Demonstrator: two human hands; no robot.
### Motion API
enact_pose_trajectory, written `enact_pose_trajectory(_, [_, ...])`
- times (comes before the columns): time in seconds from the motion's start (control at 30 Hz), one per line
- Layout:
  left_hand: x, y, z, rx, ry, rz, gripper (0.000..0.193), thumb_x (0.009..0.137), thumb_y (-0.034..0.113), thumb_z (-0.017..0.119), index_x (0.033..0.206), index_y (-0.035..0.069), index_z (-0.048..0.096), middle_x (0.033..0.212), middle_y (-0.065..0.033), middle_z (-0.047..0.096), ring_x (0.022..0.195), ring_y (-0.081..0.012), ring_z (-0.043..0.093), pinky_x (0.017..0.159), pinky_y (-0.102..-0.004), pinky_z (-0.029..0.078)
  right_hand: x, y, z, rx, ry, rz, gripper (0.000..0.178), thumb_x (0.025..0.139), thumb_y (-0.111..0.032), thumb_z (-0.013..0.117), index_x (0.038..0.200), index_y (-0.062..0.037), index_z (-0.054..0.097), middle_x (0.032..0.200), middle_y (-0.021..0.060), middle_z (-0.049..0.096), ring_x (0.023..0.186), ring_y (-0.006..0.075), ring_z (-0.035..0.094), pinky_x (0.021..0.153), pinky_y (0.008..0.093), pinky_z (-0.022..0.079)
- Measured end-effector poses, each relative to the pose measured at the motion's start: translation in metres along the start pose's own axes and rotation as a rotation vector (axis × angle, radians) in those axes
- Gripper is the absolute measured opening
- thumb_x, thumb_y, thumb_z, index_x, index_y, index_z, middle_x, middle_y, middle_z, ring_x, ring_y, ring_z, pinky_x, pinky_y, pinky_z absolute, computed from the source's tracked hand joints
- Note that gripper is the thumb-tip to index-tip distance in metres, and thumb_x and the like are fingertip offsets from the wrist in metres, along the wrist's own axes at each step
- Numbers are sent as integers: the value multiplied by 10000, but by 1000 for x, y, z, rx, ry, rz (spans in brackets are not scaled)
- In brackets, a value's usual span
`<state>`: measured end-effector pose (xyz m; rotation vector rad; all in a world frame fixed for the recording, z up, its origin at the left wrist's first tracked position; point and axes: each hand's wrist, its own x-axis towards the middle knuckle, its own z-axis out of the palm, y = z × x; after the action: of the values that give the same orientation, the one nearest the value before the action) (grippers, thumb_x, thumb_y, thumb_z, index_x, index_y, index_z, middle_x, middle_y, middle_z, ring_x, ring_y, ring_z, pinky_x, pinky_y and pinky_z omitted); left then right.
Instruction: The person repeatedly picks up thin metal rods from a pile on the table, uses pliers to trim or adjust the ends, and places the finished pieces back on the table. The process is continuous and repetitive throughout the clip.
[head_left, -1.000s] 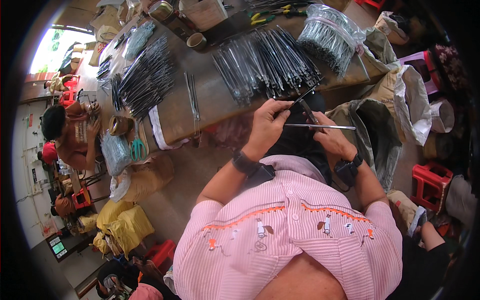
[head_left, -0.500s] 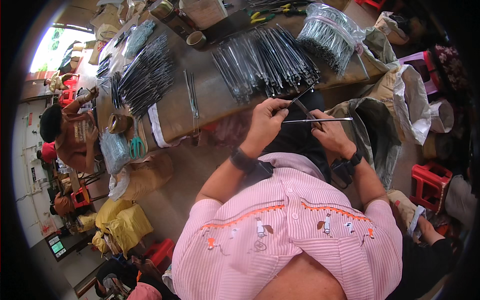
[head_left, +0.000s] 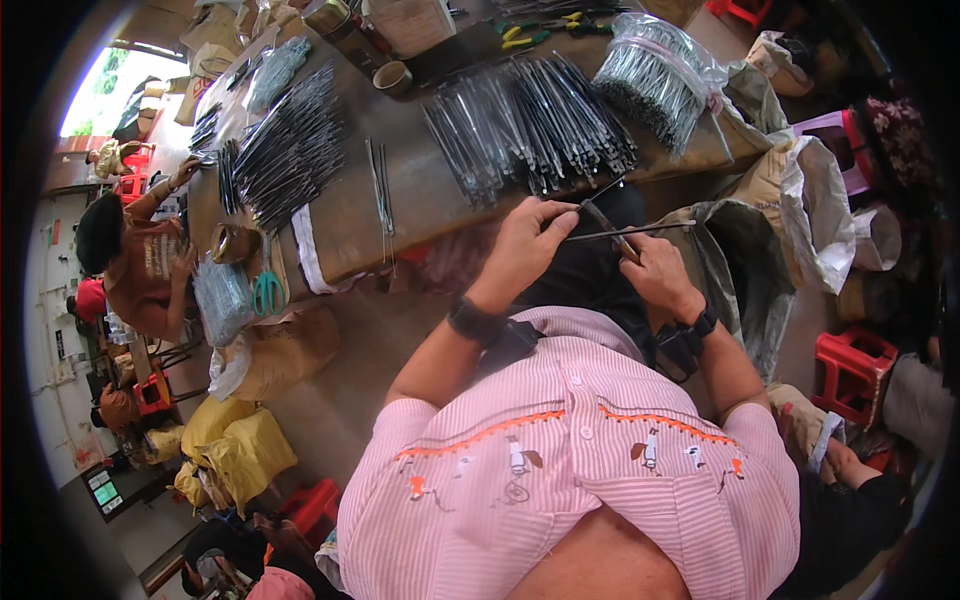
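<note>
Left hand [head_left: 528, 243] pinches near end of thin metal rod [head_left: 640, 231]. Rod's long axis runs sideways, toward right hand [head_left: 655, 272], passing just above it. Right hand closed on small dark tool [head_left: 607, 226], touching rod. Counter [head_left: 420, 190] beyond both hands.

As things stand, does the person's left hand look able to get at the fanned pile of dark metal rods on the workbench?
Probably yes. The left hand sits just below the fanned pile of dark metal rods, at the workbench edge, with nothing between them. It is pinching a thin rod, though, so it is not free.
</note>
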<state>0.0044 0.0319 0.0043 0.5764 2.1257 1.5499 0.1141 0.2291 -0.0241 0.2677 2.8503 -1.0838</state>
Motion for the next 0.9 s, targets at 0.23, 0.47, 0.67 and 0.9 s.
enact_pose_trajectory(0.23, [-26, 3, -16, 322, 114, 70, 400, 772, 256, 751, 1109, 59, 668, 935, -140, 477, 796, -256, 545, 729, -329, 459, 8, -10, 4, 75, -24, 31, 217, 750, -184, 551, 940, -88, 590, 746, 194, 617, 738, 413, 590, 654, 476, 458])
enact_pose_trajectory(0.47, [-35, -17, -30, 280, 292, 139, 258, 827, 141, 676, 1075, 70, 682, 739, -129, 524, 662, -276, 542, 615, -364, 437, 25, -19, 24, 189, -93, -34, 243, 780, -160, 546, 1001, -65, 580, 746, 166, 613, 711, 362, 594, 643, 405, 453])
enact_pose_trajectory(0.67, [-39, -55, -94, 322, 573, -11, 302, 907, 199, 611, 1149, 19, 638, 775, -166, 648, 694, -100, 553, 668, -272, 470, 29, -10, 33, 577, -180, 60, 256, 802, -121, 514, 1029, -12, 562, 727, 81, 606, 634, 159, 573, 611, 294, 456])
enact_pose_trajectory(0.9, [-27, -112, -172, 663, 738, -244, 356, 917, 304, 513, 1116, 44, 650, 935, -246, 645, 914, -418, 614, 787, -457, 487, 31, -5, 31, 823, -149, 133, 235, 799, -62, 450, 1000, 1, 552, 759, 37, 577, 621, 91, 539, 546, 225, 424])
